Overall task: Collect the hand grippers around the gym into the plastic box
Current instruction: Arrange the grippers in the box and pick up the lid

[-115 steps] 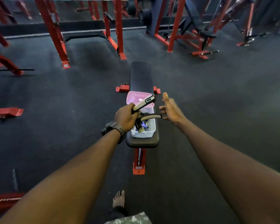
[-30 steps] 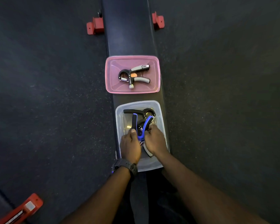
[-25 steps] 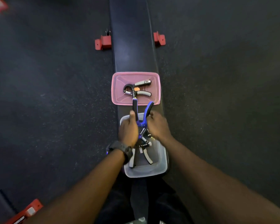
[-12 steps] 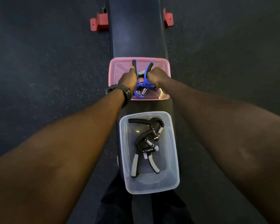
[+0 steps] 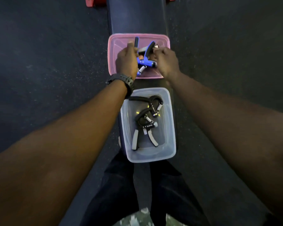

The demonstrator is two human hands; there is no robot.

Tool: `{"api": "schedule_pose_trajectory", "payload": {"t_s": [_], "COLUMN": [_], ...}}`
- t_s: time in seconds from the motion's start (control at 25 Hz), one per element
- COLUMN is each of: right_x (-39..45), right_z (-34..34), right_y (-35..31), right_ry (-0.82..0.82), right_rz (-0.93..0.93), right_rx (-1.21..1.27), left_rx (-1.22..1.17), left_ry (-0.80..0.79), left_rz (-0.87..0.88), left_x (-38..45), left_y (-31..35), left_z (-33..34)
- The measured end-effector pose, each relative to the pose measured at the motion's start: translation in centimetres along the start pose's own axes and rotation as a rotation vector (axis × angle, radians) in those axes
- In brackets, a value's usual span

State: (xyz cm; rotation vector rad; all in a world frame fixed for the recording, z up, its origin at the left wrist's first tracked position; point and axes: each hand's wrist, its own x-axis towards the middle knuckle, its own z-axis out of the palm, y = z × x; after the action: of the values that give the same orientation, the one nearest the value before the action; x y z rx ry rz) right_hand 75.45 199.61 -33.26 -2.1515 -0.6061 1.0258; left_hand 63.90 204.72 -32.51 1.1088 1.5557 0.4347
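A blue hand gripper lies low over the pink plastic lid on the bench, handles pointing away from me. My left hand grips its left handle and my right hand closes at its right handle. Under it a grey-handled gripper shows in part. Nearer me, the clear plastic box holds a black gripper and a black gripper with grey handles.
Both containers sit in a row on the black padded bench, which I straddle with dark trousers. Red bench feet show at the top. Dark rubber floor spreads on both sides.
Both hands lifted the blue gripper out of the clear box and carried it forward to the pink lid, where it now sits lower over the grey-handled gripper.
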Motion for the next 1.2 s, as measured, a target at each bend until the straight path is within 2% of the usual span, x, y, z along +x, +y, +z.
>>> {"api": "schedule_pose_trajectory", "payload": {"t_s": [0.08, 0.16, 0.28, 0.4, 0.52, 0.68, 0.76, 0.92, 1.2], "right_x": [-4.7, -9.8, -15.0, -17.2, -18.2, -19.0, -18.7, -18.8, -18.3], "right_z": [-0.1, 0.3, 1.6, 2.8, 4.0, 5.2, 5.0, 4.4, 4.3], "right_y": [2.2, 5.1, 9.7, 13.5, 15.8, 17.4, 17.6, 17.4, 16.7], "right_ry": [0.016, -0.051, -0.172, -0.218, -0.232, -0.258, -0.261, -0.262, -0.304], "right_rz": [0.017, 0.078, 0.234, 0.322, 0.217, 0.119, 0.037, -0.006, -0.114], "right_rx": [0.089, 0.060, -0.024, -0.224, -0.474, -0.694, -0.841, -1.003, -1.150], "left_rx": [-0.102, -0.056, 0.295, 0.637, 0.967, 1.215, 1.270, 1.324, 1.373], "left_ry": [-0.035, -0.122, -0.193, -0.290, -0.347, -0.390, -0.397, -0.396, -0.427], "left_rz": [0.029, -0.024, -0.097, 0.057, 0.242, 0.322, 0.363, 0.414, 0.451], "left_x": [-4.6, -9.0, -12.6, -13.1, -11.8, -10.3, -9.8, -10.0, -9.5], "left_y": [-2.0, -5.4, -10.7, -14.0, -14.2, -12.4, -12.1, -12.3, -13.5], "left_z": [-0.2, -0.3, -0.6, -1.2, -0.9, -0.3, -0.4, -0.7, -0.7]}}
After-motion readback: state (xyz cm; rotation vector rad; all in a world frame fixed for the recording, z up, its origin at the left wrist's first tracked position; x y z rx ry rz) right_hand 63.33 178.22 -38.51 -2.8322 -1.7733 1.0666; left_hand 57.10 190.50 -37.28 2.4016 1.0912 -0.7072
